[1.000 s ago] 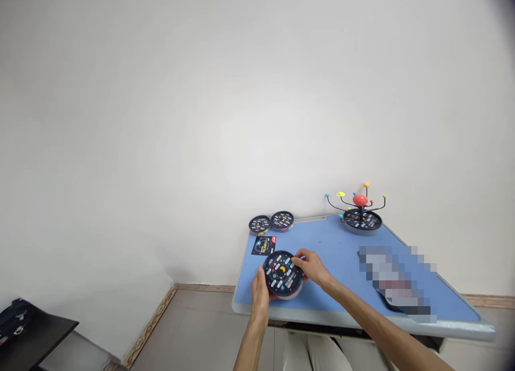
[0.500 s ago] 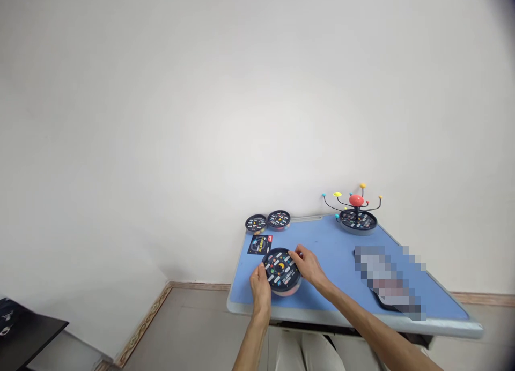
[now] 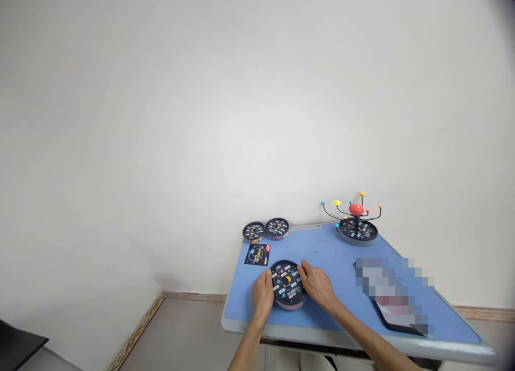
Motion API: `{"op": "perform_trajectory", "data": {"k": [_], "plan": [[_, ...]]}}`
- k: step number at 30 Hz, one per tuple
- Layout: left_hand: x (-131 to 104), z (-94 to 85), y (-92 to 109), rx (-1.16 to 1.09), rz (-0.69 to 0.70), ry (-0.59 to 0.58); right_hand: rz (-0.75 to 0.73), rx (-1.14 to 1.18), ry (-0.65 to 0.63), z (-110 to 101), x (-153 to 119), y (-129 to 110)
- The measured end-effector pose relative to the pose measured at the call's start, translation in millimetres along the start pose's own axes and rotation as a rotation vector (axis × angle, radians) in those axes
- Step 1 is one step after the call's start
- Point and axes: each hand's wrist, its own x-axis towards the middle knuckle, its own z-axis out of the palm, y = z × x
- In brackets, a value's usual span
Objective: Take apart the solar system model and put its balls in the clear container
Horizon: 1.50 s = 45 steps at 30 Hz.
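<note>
Head view: our left hand (image 3: 262, 296) and right hand (image 3: 318, 283) clamp the near tub (image 3: 286, 291), top on, at the front of the table (image 3: 330, 269); both far tubs (image 3: 277, 228) look topped too; one model (image 3: 356, 209) stands assembled.

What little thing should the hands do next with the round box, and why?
Perhaps the right hand could gently try lifting the dark lid while the left hand steadies the round box: both hold its sides, and the lid looks closed.
</note>
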Motion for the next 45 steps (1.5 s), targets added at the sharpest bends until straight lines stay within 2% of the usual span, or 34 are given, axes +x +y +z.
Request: {"op": "perform_trajectory", "data": {"k": [7, 15, 18, 21, 25, 30, 34, 37, 42, 45], "plan": [[-0.4, 0.7, 4.7, 0.193, 0.013, -0.051, 0.011, -0.069, 0.015, -12.4, -0.8, -0.8], [-4.7, 7.7, 8.1, 0.237, -0.044, -0.057, -0.04, -0.073, -0.004, -4.9, 7.6, 12.9], [-4.2, 6.1, 10.1, 0.187, -0.045, -0.056, -0.036, -0.03, -0.039, -5.2, 8.4, 21.0], [-9.8, -2.0, 6.4, 0.095, -0.038, -0.063, -0.058, 0.034, -0.033, -9.1, -2.4, 32.8], [-30.6, -11.7, -8.4, -0.154, -0.063, -0.086, -0.231, 0.125, -0.056, -3.6, -27.7, 42.4], [-45.1, 0.2, -14.8, -0.234, 0.019, -0.127, -0.252, -0.018, -0.052, 16.5, -35.7, 31.9], [-34.5, 19.0, -9.6, -0.288, 0.06, -0.158, -0.258, -0.121, 0.063, 19.4, -16.3, 32.3], [-26.9, 24.2, -9.8, -0.269, 0.051, -0.109, -0.223, -0.2, 0.127, 14.3, 7.2, 39.1], [-25.2, 12.6, -25.0, -0.193, 0.041, 0.057, -0.151, -0.291, 0.206, 5.2, 58.1, 48.7], [-28.0, 4.2, -36.3, -0.174, 0.051, 0.13, -0.093, -0.333, 0.208, 0.1, 90.5, 53.6]]}}
